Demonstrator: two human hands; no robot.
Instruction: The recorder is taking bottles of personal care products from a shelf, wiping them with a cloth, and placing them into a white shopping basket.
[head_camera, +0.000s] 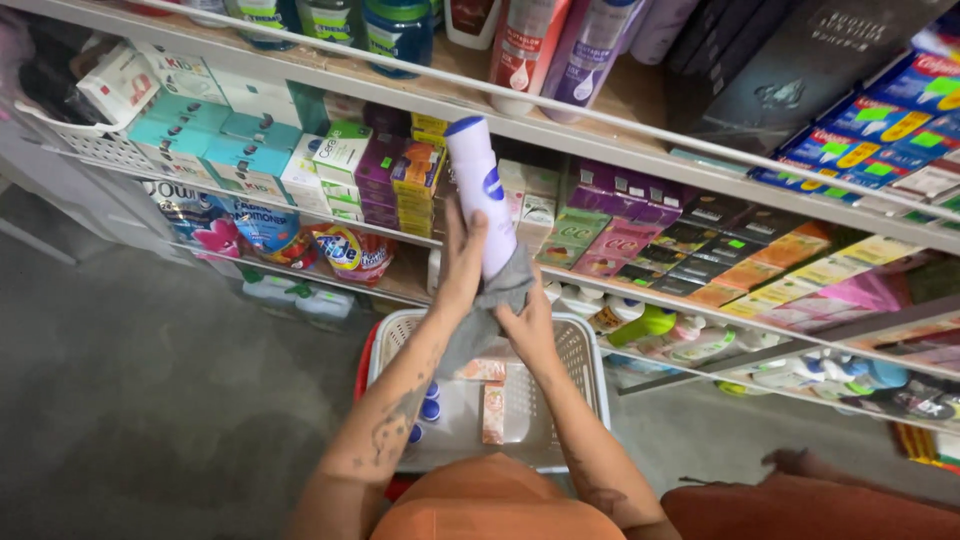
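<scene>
Left hand (462, 262) gripped our light, smooth white bottle (480, 195) at mid-body, while right hand (527, 325) clasped the soft grey cloth (497, 300) under it.

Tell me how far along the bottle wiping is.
Done: shelves look stocked with boxes. In hand: the left hand steadies a white spray bottle while the right hand holds a grey cloth at its base. Left: more bottles and small boxes sit in the white basket below.

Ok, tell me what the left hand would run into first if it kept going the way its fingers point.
The left hand points up along the white bottle toward the shelves. Beyond it, probably the middle shelf's stacked small boxes come first, though depth is unclear.
</scene>
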